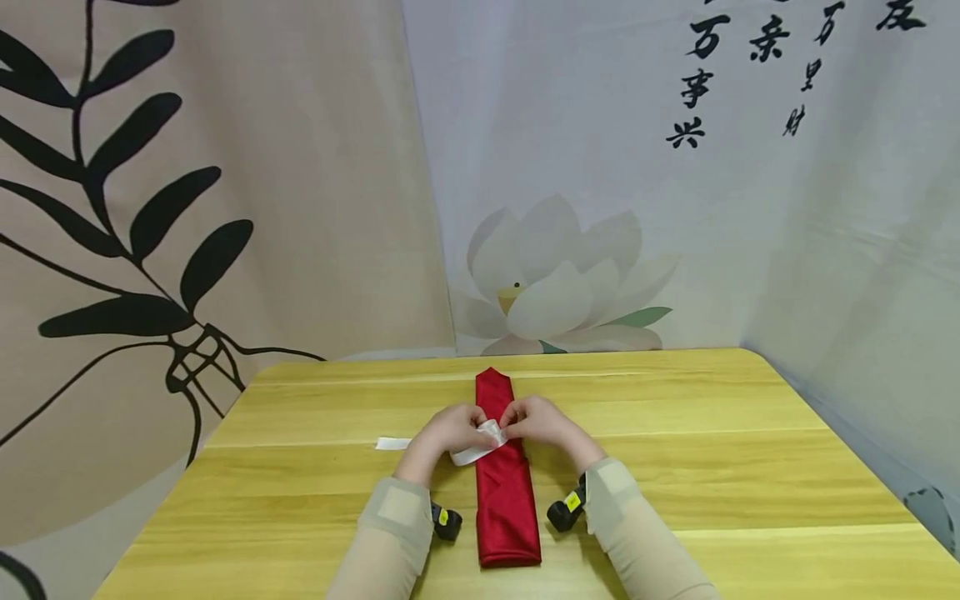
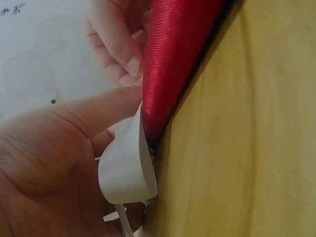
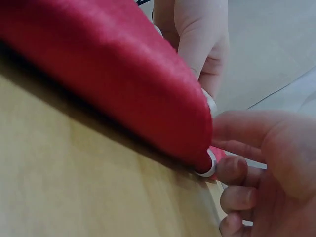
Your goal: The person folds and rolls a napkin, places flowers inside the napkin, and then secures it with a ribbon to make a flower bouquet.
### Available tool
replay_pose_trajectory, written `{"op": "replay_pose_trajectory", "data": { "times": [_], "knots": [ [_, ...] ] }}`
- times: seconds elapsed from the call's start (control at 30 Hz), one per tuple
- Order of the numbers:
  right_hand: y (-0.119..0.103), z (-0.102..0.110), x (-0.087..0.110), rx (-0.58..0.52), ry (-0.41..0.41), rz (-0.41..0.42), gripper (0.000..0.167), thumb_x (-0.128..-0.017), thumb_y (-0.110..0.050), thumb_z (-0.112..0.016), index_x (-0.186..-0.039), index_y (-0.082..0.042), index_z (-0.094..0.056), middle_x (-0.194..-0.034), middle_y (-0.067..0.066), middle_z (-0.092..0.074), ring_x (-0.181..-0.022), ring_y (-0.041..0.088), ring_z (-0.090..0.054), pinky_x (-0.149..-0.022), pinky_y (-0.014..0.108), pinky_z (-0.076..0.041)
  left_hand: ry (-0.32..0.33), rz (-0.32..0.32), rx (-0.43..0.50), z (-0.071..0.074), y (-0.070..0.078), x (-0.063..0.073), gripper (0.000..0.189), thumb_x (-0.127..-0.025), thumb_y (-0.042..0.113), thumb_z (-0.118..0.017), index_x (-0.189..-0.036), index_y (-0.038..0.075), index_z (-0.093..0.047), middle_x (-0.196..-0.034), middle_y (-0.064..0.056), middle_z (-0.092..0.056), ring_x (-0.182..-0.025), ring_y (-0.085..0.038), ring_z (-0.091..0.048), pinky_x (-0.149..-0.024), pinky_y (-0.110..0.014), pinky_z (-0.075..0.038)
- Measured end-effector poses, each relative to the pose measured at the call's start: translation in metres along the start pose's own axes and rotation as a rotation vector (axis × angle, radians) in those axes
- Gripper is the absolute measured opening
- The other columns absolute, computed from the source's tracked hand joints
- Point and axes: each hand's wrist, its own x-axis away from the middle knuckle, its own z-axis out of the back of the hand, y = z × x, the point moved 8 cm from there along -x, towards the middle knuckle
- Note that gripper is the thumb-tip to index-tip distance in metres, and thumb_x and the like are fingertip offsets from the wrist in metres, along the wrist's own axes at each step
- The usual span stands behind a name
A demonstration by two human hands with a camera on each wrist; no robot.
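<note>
A folded red necktie point(image 1: 508, 508) of shiny fabric lies lengthwise on the table, its pointed end away from me. A white ribbon point(image 1: 468, 456) crosses it above the middle and passes round its edge in the right wrist view. From the left, my left hand point(image 1: 453, 427) pinches the ribbon over the tie. In the left wrist view, a ribbon loop point(image 2: 126, 173) hangs beside the thumb. My right hand point(image 1: 542, 418) pinches the ribbon at the tie's right edge, thumb and forefinger close together. The exact fingertip contact is partly hidden.
A loose ribbon end point(image 1: 393, 443) lies on the wooden table point(image 1: 712, 467) left of the left forearm. Behind the table hangs a printed curtain point(image 1: 570, 125) with a lotus and writing. Each wrist wears a small black camera.
</note>
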Motion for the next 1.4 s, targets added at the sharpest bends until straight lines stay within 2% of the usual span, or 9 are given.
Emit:
{"op": "replay_pose_trajectory", "data": {
  "times": [0.17,0.47,0.77,0.93,1.1,1.27,1.4],
  "knots": [
    [0.0017,-0.0012,-0.0013,0.007,-0.001,-0.020,0.005,-0.081,-0.006,-0.074,-0.086,-0.008,-0.073,-0.079,-0.005,-0.067,-0.072,0.012,-0.051,-0.067,0.027,-0.044,-0.011,-0.009,-0.013,0.0003,0.0010,-0.0003,0.022,-0.078,0.022,-0.079,-0.079,0.010,-0.061,-0.073,0.001,-0.058,-0.066,-0.014,-0.053,-0.058,-0.026,-0.044],
    [0.0011,-0.0022,-0.0017,0.009,-0.008,-0.012,0.006,-0.079,-0.006,-0.075,-0.081,-0.008,-0.070,-0.071,-0.006,-0.061,-0.065,0.010,-0.048,-0.062,0.025,-0.042,-0.024,-0.021,0.008,0.0012,0.0010,0.0014,0.021,-0.077,0.019,-0.079,-0.080,0.009,-0.061,-0.073,0.001,-0.058,-0.067,-0.014,-0.053,-0.059,-0.026,-0.044],
    [-0.0001,-0.0032,-0.0016,-0.004,-0.027,0.004,0.005,-0.079,-0.009,-0.075,-0.079,-0.008,-0.070,-0.069,-0.006,-0.061,-0.065,0.010,-0.050,-0.062,0.026,-0.044,-0.034,-0.029,0.041,0.0030,0.0004,0.0015,0.021,-0.076,0.018,-0.079,-0.079,0.009,-0.061,-0.072,0.002,-0.058,-0.067,-0.013,-0.053,-0.059,-0.026,-0.044],
    [-0.0010,-0.0028,-0.0022,-0.005,-0.008,0.015,0.004,-0.081,-0.009,-0.074,-0.078,-0.007,-0.071,-0.070,-0.006,-0.064,-0.067,0.009,-0.050,-0.065,0.026,-0.044,-0.041,-0.036,0.045,0.0026,0.0005,0.0011,0.020,-0.077,0.019,-0.079,-0.079,0.009,-0.061,-0.072,0.002,-0.058,-0.067,-0.013,-0.053,-0.059,-0.026,-0.044],
    [0.0013,0.0002,-0.0028,-0.018,0.033,0.001,0.006,-0.083,-0.011,-0.072,-0.078,-0.008,-0.073,-0.072,-0.006,-0.065,-0.067,0.009,-0.049,-0.063,0.026,-0.043,-0.048,-0.015,0.074,0.0019,-0.0016,0.0008,0.018,-0.080,0.021,-0.076,-0.081,0.008,-0.063,-0.073,0.001,-0.059,-0.067,-0.014,-0.054,-0.059,-0.026,-0.045],
    [0.0010,0.0039,-0.0020,-0.024,0.047,-0.014,0.015,-0.082,-0.012,-0.071,-0.069,-0.009,-0.067,-0.061,-0.008,-0.055,-0.058,0.008,-0.043,-0.055,0.023,-0.037,-0.043,-0.009,0.071,0.0021,-0.0023,0.0013,0.021,-0.083,0.025,-0.075,-0.081,0.009,-0.062,-0.074,0.001,-0.059,-0.067,-0.013,-0.054,-0.059,-0.026,-0.044],
    [-0.0003,0.0035,0.0005,-0.009,0.006,-0.033,0.029,-0.081,-0.012,-0.070,-0.058,-0.012,-0.053,-0.052,-0.008,-0.040,-0.050,0.007,-0.032,-0.048,0.023,-0.027,-0.041,-0.013,0.069,0.0025,-0.0016,0.0021,0.023,-0.084,0.026,-0.075,-0.079,0.009,-0.061,-0.071,0.002,-0.057,-0.063,-0.012,-0.052,-0.057,-0.025,-0.043]
  ]
}}
